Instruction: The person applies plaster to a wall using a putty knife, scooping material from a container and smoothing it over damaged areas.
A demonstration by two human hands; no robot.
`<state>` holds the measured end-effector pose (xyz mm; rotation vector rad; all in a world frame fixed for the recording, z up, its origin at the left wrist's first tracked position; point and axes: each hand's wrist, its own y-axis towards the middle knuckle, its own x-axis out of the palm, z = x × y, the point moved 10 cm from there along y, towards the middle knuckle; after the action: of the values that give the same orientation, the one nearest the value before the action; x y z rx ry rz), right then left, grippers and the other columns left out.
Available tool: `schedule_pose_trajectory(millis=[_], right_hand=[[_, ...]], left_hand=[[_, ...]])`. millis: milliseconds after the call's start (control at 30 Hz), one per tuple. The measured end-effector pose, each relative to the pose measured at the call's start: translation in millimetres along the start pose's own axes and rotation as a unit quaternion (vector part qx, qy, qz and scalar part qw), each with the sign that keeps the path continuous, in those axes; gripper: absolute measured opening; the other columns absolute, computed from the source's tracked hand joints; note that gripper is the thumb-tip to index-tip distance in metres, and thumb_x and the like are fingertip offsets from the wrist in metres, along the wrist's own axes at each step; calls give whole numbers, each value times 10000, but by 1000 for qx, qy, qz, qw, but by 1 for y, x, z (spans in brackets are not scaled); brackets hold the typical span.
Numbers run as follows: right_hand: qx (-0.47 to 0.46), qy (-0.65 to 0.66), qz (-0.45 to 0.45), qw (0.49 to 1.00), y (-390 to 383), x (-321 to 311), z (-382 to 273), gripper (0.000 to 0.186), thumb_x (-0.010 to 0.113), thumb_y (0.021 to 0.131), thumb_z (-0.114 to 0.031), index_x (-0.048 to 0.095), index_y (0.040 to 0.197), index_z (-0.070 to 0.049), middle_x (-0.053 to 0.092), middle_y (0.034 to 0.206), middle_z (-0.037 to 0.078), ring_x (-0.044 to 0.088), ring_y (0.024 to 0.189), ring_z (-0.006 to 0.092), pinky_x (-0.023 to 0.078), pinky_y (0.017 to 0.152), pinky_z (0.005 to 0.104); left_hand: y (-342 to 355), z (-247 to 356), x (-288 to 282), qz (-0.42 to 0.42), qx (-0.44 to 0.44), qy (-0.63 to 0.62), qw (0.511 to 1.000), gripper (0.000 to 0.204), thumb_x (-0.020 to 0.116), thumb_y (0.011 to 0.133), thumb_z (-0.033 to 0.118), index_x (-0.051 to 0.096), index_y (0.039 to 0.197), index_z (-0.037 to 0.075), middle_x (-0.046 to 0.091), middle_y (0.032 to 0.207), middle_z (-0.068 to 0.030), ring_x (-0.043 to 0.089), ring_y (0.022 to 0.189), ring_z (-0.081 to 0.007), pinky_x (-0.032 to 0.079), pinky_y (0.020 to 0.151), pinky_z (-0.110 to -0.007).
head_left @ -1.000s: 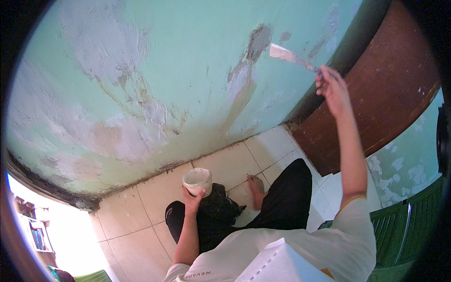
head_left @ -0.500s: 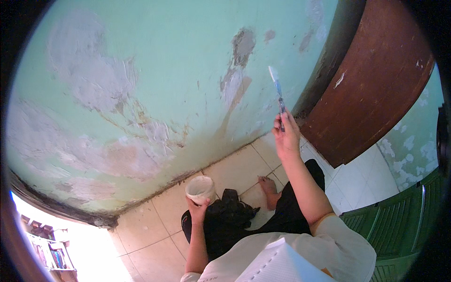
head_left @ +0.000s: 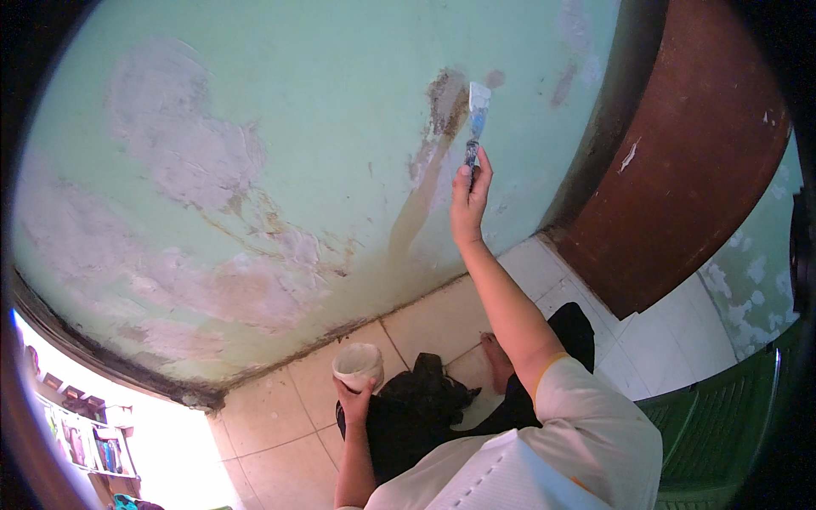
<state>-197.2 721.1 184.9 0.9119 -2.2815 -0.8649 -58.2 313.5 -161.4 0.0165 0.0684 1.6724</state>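
Scraper (head_left: 478,115), dark-handled, blade whitish: gripped in right hand (head_left: 470,197), beside a dark patch on green wall (head_left: 331,102); contact unclear. Tub (head_left: 358,364), round, off-white: held in left hand (head_left: 354,398), near wall's lower edge. Brown panel (head_left: 680,161): at wall's right edge.

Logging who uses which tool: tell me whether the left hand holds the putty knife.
No, the left hand holds the white pot; the right hand holds the putty knife.
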Motion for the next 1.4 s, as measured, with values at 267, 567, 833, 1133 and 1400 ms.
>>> schedule_pose_trajectory(millis=[267,567,833,1133,1400], right_hand=[[27,-256,-58,965,6,40,4,486,396,1032,-273,277,1438,-32,601,1171,284,614,1020,437,498,854,472],[59,-292,-104,949,-8,50,-5,493,367,1027,-233,221,1420,25,567,1175,372,596,1018,515,502,866,521],[56,-187,-69,978,-32,17,-15,498,371,1031,-220,226,1428,43,486,1303,372,548,1119,517,474,938,506],[22,-334,-128,934,-23,33,16,474,384,1025,-221,302,1400,57,535,1285,318,590,1082,489,521,892,491],[5,-221,-49,974,-17,3,-22,456,424,1011,-199,313,1391,27,569,1199,342,602,1038,481,512,848,504]], left_hand=[[-5,-2,-14,25,-1,26,999,910,876,690,276,357,1388,7,502,1314,-166,495,1220,-288,401,1034,-393],[-1,-11,-9,17,11,13,1000,886,873,695,245,365,1380,4,507,1307,-165,506,1207,-283,410,1025,-390],[9,-9,-2,27,16,41,999,866,869,692,246,383,1365,1,524,1284,-167,522,1186,-288,420,1013,-389],[8,-14,-5,31,4,29,999,846,868,700,276,395,1347,7,529,1272,-158,530,1170,-280,431,995,-387],[10,-23,-12,15,18,53,998,843,867,699,265,392,1348,14,519,1280,-166,512,1193,-282,413,1017,-386]])
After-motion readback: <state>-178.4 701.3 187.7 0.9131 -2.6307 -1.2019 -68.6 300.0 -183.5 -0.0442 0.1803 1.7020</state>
